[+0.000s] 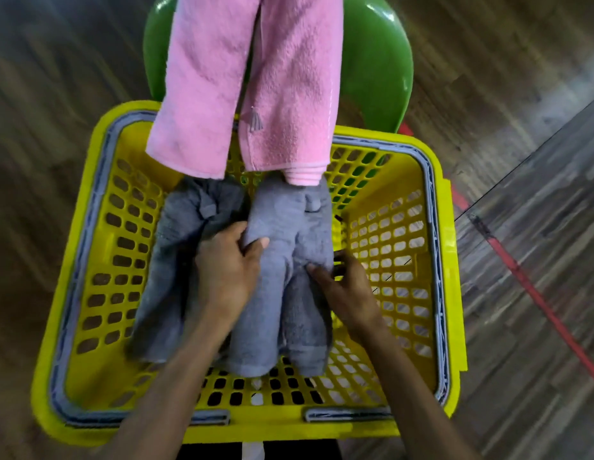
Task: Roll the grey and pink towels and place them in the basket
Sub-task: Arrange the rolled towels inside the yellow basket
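1. Two bare forearms reach down from the bottom edge into the yellow basket [89, 227], and I watch both hands meet on the rolled grey towel [282, 293] inside it.
2. My left hand [227, 270] lies on the roll's left side, thumb pinching a fold of grey cloth near its upper part, the fingers curled against the fabric.
3. My right hand [347, 290] comes in from the right, thumb tip pressed on a ridge of the same roll; its fingers curl around the far side, so I cannot see how much they hold.
4. The roll is thick, nubby terry, bunched into two long lobes running toward me.
5. A second grey towel [176, 267] lies just beside it on the left, looser and rumpled, partly under my left wrist.
6. Two pink towels [249, 88], fluffy with stitched hems, hang over the green chair [378, 61] behind the basket; their lower ends dip past the basket's far rim, and one carries a small grey loop tag.
7. The basket is glossy plastic pierced with rounded slots, edged by a grey band.
8. The pink towels' tops are cut off by the frame, the wood-look floor [521, 227] is blurred, and a red line crosses it at right.
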`<state>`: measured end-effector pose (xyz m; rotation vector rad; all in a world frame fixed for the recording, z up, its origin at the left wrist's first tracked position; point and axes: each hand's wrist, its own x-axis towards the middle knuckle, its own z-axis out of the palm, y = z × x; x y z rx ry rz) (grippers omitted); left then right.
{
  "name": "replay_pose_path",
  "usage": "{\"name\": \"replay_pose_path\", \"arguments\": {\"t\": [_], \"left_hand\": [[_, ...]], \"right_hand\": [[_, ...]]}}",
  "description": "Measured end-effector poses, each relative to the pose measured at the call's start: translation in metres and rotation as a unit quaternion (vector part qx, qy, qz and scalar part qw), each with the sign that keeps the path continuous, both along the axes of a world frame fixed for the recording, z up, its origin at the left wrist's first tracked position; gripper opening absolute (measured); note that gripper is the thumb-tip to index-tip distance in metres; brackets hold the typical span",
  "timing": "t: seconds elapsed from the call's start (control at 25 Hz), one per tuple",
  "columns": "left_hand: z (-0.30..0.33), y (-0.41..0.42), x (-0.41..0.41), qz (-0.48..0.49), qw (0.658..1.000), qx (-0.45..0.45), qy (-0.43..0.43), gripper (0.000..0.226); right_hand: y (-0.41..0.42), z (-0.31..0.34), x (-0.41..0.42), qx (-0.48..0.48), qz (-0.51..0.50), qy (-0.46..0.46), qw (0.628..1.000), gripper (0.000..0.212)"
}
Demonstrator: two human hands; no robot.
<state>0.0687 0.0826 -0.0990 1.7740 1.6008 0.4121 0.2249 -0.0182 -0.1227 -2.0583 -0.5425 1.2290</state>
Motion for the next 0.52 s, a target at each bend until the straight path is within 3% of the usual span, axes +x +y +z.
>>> {"name": "replay_pose_path", "arguments": {"t": [0.16, 0.32, 0.4, 0.52], "left_hand": [[0.023, 0.028, -0.085, 0.065, 0.997, 0.012, 0.026, 0.03], [0.025, 0.033, -0.102, 0.066, 0.985, 0.083, 0.137, 0.027], [0.032, 0.021, -0.088, 0.062, 0.987, 0.101, 0.105, 0.035], [0.037, -0.012, -0.065, 0.044, 0.985, 0.162, 0.042, 0.031]], "right_hand": [[0.035, 0.03, -0.069, 0.116, 0.013, 0.079, 0.99, 0.029], [0.062, 0.022, -0.132, 0.124, 0.056, 0.061, 0.989, 0.034], [0.057, 0.015, -0.134, 0.116, 0.041, 0.091, 0.988, 0.036], [0.044, 0.001, -0.099, 0.094, -0.01, 0.153, 0.984, 0.022]]}}
